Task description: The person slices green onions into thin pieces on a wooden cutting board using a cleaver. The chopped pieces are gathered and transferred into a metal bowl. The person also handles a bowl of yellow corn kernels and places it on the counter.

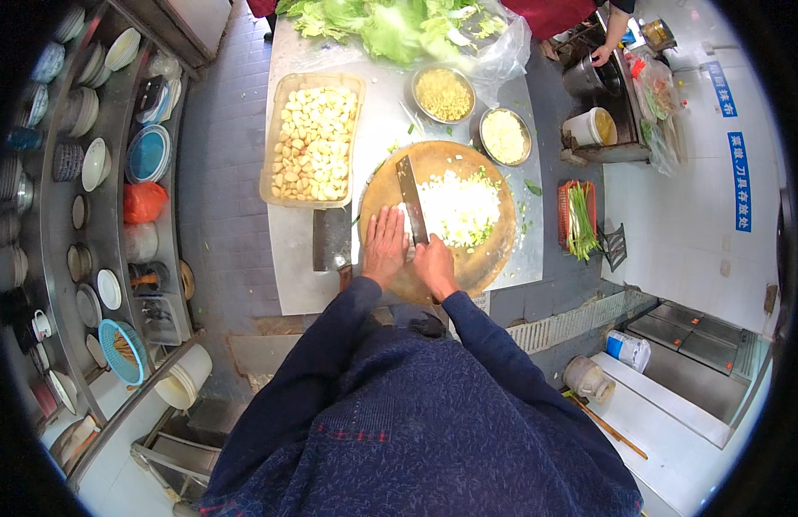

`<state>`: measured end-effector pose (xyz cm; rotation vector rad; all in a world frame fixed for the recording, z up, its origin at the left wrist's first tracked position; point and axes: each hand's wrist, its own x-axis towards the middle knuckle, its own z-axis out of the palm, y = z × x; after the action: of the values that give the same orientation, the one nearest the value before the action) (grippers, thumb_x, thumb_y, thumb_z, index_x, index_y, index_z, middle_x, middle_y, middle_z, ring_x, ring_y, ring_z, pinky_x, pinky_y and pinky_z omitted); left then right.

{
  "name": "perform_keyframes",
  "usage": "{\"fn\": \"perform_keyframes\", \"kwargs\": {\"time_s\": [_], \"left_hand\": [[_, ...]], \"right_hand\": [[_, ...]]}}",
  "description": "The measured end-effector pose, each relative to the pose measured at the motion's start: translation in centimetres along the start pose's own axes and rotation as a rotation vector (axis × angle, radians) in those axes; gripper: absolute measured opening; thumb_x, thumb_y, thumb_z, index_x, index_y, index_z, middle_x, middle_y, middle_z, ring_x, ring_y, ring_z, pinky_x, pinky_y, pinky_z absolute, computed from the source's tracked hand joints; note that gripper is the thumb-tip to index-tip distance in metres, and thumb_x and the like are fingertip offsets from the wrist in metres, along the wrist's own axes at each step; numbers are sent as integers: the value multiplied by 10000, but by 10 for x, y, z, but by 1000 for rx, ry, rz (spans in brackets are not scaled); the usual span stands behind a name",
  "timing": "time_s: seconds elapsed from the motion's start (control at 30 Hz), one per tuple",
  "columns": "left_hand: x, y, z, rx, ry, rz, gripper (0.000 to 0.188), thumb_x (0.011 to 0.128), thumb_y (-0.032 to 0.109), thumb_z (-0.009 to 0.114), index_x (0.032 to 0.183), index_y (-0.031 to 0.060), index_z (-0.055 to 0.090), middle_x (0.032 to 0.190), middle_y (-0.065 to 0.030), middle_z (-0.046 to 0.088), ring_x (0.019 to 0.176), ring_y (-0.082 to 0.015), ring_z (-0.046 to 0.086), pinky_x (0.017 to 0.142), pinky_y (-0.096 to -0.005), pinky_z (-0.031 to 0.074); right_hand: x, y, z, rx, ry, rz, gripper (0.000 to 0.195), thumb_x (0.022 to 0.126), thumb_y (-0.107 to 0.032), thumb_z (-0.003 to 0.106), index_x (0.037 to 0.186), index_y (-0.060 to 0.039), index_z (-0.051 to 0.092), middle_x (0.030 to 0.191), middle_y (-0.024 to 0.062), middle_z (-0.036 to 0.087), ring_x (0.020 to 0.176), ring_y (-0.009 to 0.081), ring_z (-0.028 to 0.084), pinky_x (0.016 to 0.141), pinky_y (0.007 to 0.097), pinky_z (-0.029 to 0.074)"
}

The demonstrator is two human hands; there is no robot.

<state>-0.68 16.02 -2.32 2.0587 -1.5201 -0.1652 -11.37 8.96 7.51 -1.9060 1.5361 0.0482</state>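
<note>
A round wooden chopping board (483,258) lies before me on a metal-topped table (302,284). My right hand (434,263) grips the handle of a cleaver (412,197), its blade standing on edge across the board. Left of the blade, my left hand (386,245) rests palm down with fingers extended; a little white vegetable shows by its fingertips, and what lies beneath the palm is hidden. Chopped white and green pieces (463,207), looking like scallion, are heaped right of the blade. A second cleaver (332,239) lies flat on the table left of the board.
A plastic tub (267,181) of peeled garlic cloves stands left. Metal bowls of minced yellowish (444,95) and pale (504,137) food sit behind the board. Leafy greens (392,32) in plastic cover the far end. A red basket (567,242) and dish shelves (114,161) flank the table. Another person's hand (600,56) is far right.
</note>
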Motion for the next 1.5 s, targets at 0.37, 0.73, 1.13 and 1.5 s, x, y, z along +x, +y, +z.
{"fn": "perform_keyframes", "kwargs": {"time_s": [0.37, 0.73, 1.13, 1.5], "left_hand": [[2, 3, -8, -32, 28, 1, 570, 1056, 197, 572, 1546, -68, 451, 1636, -234, 435, 1560, -368, 362, 1290, -513, 258], [0, 2, -8, -47, 48, 3, 531, 1060, 191, 577, 1521, -58, 491, 1591, -208, 495, 1538, -352, 401, 1282, -511, 277], [2, -2, -8, -94, 60, 1, 554, 1051, 162, 580, 1543, -66, 463, 1607, -217, 482, 1542, -357, 401, 1280, -511, 285], [1, 0, -16, -241, 133, -22, 539, 1067, 125, 542, 1544, -98, 429, 1550, -291, 511, 1497, -414, 449, 1274, -526, 305]], "right_hand": [[-59, 17, -31, 20, -77, 12, 291, 972, -194, 624, 1091, 68, 667, 943, 350, 719, 960, 529, 702, 855, 582, 541], [-48, 36, -2, 36, -105, 3, 275, 949, -177, 612, 1064, 62, 682, 936, 347, 719, 946, 532, 701, 859, 589, 545], [-9, -5, 0, 1, -26, 6, 325, 951, -173, 608, 1133, 91, 660, 967, 360, 714, 974, 532, 699, 868, 570, 547], [-60, 16, -23, 32, -99, 16, 305, 970, -190, 595, 1115, 70, 660, 963, 356, 715, 974, 539, 693, 885, 586, 537]]}}
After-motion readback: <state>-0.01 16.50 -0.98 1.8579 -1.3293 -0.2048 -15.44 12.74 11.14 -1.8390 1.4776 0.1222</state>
